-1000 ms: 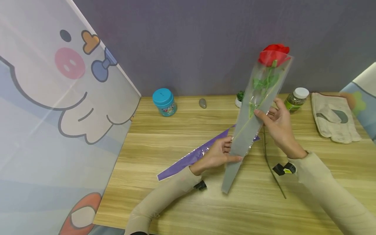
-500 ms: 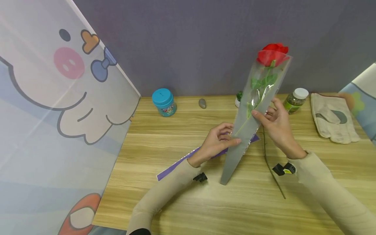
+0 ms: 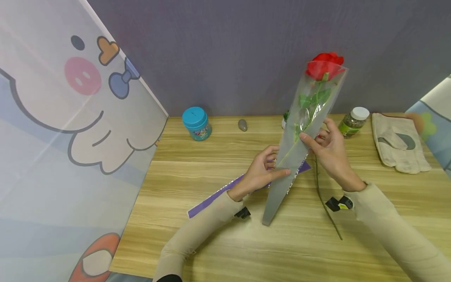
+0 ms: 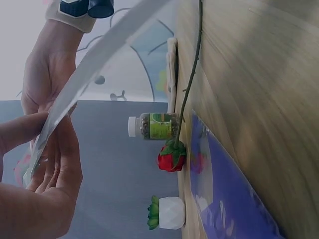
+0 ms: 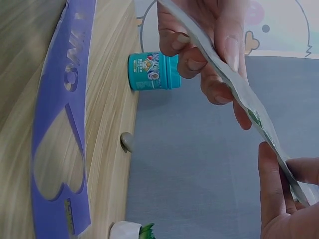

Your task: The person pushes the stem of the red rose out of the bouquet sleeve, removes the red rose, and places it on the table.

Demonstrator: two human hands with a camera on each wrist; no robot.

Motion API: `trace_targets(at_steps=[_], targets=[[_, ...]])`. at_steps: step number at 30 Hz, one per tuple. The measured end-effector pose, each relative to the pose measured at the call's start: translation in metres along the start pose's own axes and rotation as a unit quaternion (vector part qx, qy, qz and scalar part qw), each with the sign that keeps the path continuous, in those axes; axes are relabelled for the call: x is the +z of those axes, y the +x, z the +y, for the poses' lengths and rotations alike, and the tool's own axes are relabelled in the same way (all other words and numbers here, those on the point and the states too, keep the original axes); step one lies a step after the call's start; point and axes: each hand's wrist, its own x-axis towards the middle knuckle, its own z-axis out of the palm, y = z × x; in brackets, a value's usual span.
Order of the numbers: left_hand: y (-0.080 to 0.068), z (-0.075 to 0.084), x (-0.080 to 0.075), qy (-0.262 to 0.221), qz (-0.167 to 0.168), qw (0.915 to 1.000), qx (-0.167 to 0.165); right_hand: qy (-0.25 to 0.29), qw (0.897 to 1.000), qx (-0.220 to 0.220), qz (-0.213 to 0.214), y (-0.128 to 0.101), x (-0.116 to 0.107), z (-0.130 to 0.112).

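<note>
Both hands hold a flower sleeve [image 3: 291,152], clear above and grey below, raised over the table with its narrow end pointing down. Inside it a red rose [image 3: 325,67] stands with its bloom at the wide mouth and its green stem showing through. My left hand [image 3: 261,172] pinches the lower left edge, thumb in front and fingers behind. Higher up, my right hand [image 3: 330,150] pinches the right edge the same way. Under the sleeve lies a purple flower sleeve [image 3: 215,199] with a heart-shaped window. Another red rose [image 4: 172,158] lies beside it, its bloom hidden in the head view.
Along the back edge stand a blue tub [image 3: 196,123], a grey stone [image 3: 242,125], a small potted succulent [image 4: 172,212] and a white-capped jar [image 3: 354,121]. Work gloves [image 3: 399,143] lie at the right. A grey wall rises behind the wooden table [image 3: 253,250].
My left hand has slid up the sleeve from a lower grip. The wrapped rose has shifted slightly left, while my right hand keeps nearly the same place.
</note>
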Motion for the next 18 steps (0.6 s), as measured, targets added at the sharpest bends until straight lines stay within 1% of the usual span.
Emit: trace_targets(at_steps=[5, 9, 14, 18], targets=[[0.0008, -0.0023, 0.0021, -0.002, 0.004, 1.0, 0.004, -0.007, 1.0, -0.003, 0.0, -0.0004, -0.0007, 0.0005], [0.0008, -0.004, 0.0035, -0.003, 0.01, 0.9999, 0.001, -0.015, 1.0, -0.002, -0.001, -0.0008, -0.001, 0.0016], [0.0, -0.0044, 0.0043, 0.014, 0.018, 0.9997, -0.008, -0.019, 1.0, -0.008, -0.001, -0.001, -0.0011, 0.0031], [-0.0007, -0.0043, 0.0042, 0.024, 0.018, 0.9995, -0.007, -0.016, 1.0, -0.014, -0.002, -0.001, -0.0009, 0.0039]])
